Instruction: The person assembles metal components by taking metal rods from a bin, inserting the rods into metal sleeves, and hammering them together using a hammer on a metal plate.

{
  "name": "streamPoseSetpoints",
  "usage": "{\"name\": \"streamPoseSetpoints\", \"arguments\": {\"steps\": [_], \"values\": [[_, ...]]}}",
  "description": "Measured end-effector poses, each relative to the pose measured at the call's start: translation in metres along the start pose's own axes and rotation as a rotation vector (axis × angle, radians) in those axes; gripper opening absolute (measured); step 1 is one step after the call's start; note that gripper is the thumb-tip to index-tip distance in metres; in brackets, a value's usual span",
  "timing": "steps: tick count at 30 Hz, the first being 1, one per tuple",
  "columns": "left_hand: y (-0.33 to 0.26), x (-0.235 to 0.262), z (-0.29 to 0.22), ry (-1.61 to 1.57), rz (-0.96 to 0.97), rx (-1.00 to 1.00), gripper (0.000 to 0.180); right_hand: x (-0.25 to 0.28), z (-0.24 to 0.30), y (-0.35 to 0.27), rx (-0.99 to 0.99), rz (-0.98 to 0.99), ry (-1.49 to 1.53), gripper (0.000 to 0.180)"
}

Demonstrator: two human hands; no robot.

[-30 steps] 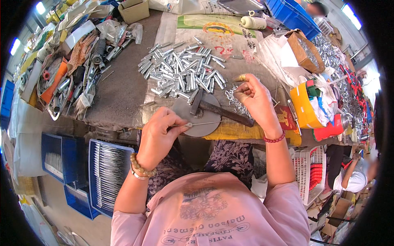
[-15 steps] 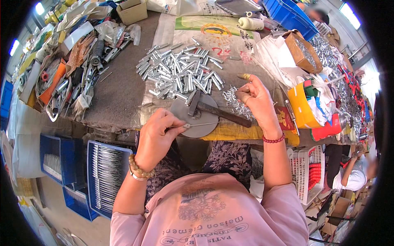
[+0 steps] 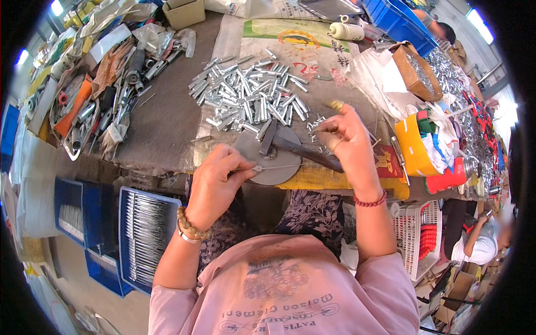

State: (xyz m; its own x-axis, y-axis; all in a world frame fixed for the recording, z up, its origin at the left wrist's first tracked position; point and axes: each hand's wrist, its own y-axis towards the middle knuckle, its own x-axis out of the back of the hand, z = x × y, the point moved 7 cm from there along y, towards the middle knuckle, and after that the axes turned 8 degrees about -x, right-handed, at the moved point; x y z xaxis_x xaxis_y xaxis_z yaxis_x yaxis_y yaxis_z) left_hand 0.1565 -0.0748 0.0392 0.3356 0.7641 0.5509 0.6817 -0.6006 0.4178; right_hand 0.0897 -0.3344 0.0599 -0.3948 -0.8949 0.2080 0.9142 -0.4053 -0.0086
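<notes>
My left hand (image 3: 213, 180) pinches one end of a thin metal rod (image 3: 282, 166) between thumb and forefinger. The rod lies level across the near part of a round grey metal disc (image 3: 279, 176). On the disc rests a hammer (image 3: 310, 154), its head towards the far side and its dark handle pointing right. My right hand (image 3: 350, 139) hovers beside a small heap of tiny metal pins (image 3: 314, 126), partly hiding it. Its thumb and a finger are pressed together; whatever is between them is too small to make out. Beyond the disc lies a pile of silvery metal tubes (image 3: 245, 92).
Tools and rags (image 3: 95, 106) crowd the bench's left side. On the right stand a yellow box (image 3: 412, 146), a cardboard box of metal parts (image 3: 416, 72) and a blue crate (image 3: 399, 25). Blue bins of metal rods (image 3: 148, 240) sit low at left, a white basket (image 3: 406, 240) at right.
My right hand has shifted slightly left and down at the pin heap, its fingers drawn closer together. My left hand keeps the rod over the disc.
</notes>
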Motion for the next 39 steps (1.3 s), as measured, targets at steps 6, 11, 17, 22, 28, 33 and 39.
{"name": "streamPoseSetpoints", "arguments": {"steps": [6,11,17,22,28,33,39], "values": [[0.001,0.001,0.001,-0.034,0.003,-0.018,0.017,-0.077,0.015,-0.034,0.323,0.072,-0.16,0.046],[0.002,-0.001,0.0,-0.021,-0.011,-0.043,0.017,-0.091,0.009,-0.036,0.35,0.065,-0.157,0.045],[0.001,0.001,-0.001,-0.008,-0.012,-0.05,0.018,-0.093,0.013,-0.038,0.404,0.076,-0.249,0.044],[0.002,0.001,0.0,-0.008,-0.008,-0.052,0.018,-0.093,0.019,-0.038,0.491,0.04,-0.3,0.045],[0.001,0.0,0.0,-0.032,-0.002,-0.044,0.018,-0.096,0.02,-0.038,0.556,0.072,-0.36,0.047],[0.001,0.0,0.001,-0.039,0.006,-0.021,0.017,-0.101,0.028,-0.044,0.634,0.065,-0.552,0.045],[0.004,0.003,-0.004,-0.06,0.007,-0.059,0.016,-0.109,0.041,-0.051,0.707,0.133,-0.678,0.049]]}}
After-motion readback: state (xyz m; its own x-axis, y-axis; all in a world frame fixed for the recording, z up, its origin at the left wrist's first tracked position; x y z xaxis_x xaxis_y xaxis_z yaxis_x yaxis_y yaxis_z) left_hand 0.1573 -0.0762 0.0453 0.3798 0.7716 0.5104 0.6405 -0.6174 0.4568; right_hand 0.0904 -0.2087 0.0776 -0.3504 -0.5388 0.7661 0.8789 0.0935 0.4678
